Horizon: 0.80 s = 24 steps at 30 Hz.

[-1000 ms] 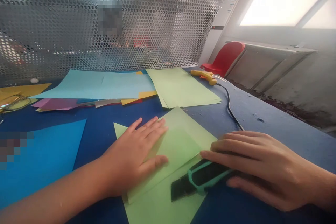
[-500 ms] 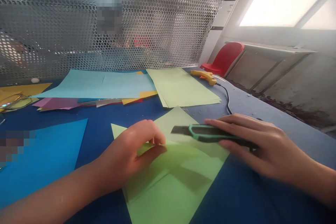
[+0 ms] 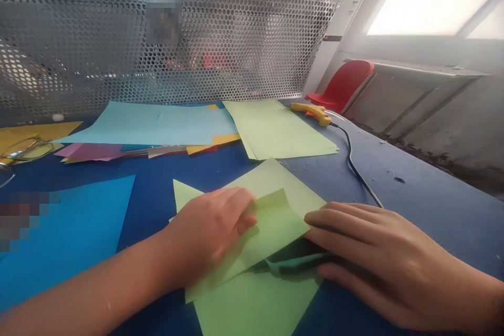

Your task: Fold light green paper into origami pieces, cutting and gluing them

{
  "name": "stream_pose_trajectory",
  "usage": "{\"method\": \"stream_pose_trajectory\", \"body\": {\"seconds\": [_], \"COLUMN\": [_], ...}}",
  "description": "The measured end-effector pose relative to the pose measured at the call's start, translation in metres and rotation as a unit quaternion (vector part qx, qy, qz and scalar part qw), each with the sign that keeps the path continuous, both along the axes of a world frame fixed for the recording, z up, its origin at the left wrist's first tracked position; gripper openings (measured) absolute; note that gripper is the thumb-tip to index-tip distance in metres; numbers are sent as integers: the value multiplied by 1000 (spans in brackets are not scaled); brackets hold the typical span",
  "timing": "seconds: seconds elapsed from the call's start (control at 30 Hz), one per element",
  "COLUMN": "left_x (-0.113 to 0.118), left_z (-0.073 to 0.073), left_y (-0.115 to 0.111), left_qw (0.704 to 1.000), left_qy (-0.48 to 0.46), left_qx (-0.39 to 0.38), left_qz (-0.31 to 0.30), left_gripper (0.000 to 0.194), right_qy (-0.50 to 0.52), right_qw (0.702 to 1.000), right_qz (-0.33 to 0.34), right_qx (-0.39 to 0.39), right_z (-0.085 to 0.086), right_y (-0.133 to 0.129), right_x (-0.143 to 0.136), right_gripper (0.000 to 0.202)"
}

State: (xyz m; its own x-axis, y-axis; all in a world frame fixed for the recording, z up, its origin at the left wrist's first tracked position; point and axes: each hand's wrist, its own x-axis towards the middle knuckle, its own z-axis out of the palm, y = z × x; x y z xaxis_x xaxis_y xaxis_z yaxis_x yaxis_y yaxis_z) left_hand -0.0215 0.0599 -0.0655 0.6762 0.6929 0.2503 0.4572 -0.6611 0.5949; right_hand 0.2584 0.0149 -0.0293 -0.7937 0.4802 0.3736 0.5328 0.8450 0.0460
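A light green sheet of paper [image 3: 255, 299] lies on the blue table [image 3: 394, 194], folded over on itself. My left hand [image 3: 212, 231] pinches the folded flap [image 3: 271, 226] and holds it slightly raised. My right hand [image 3: 370, 252] grips a teal and black utility knife [image 3: 293, 263]. The knife's front end reaches under the raised flap, into the fold, and is mostly hidden by the paper.
A bright blue sheet [image 3: 66, 231] lies at the left. Light blue [image 3: 157, 123], green [image 3: 275, 131], purple and yellow sheets lie at the back before a perforated metal screen [image 3: 157, 26]. A yellow glue gun [image 3: 311, 112] with black cord [image 3: 354, 163] lies at the right. A red chair [image 3: 346, 81] stands beyond.
My right hand lifted the knife above the paper, then brought it down and slid it under the flap. My left hand went from flat on the paper to pinching and lifting the flap.
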Motion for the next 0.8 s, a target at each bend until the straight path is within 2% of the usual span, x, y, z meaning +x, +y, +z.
{"method": "stream_pose_trajectory", "body": {"seconds": [0.2, 0.4, 0.5, 0.6, 0.73, 0.8], "left_x": [0, 0, 1, 3, 9, 12], "left_z": [0, 1, 3, 8, 15, 17], "left_y": [4, 6, 6, 1, -14, -21], "left_qw": [1000, 1000, 999, 995, 982, 975], "left_qy": [8, -2, -11, -39, -99, -131], "left_qx": [-2, -25, -48, -67, -102, -116], "left_qz": [-16, -11, 16, 61, 126, 135], "left_gripper": [41, 31, 25, 27, 37, 35], "right_qy": [-23, -8, -6, 27, 120, 140], "right_qw": [1000, 998, 998, 1000, 983, 968], "right_qz": [-6, 47, 54, 2, -134, -206], "right_qx": [3, -50, -36, 7, 47, 34], "right_z": [3, -2, -4, -5, -7, -8], "right_y": [-2, -3, 1, 9, 18, 20], "right_x": [-5, 3, 15, 28, 35, 33], "right_gripper": [25, 37, 39, 38, 38, 35]}}
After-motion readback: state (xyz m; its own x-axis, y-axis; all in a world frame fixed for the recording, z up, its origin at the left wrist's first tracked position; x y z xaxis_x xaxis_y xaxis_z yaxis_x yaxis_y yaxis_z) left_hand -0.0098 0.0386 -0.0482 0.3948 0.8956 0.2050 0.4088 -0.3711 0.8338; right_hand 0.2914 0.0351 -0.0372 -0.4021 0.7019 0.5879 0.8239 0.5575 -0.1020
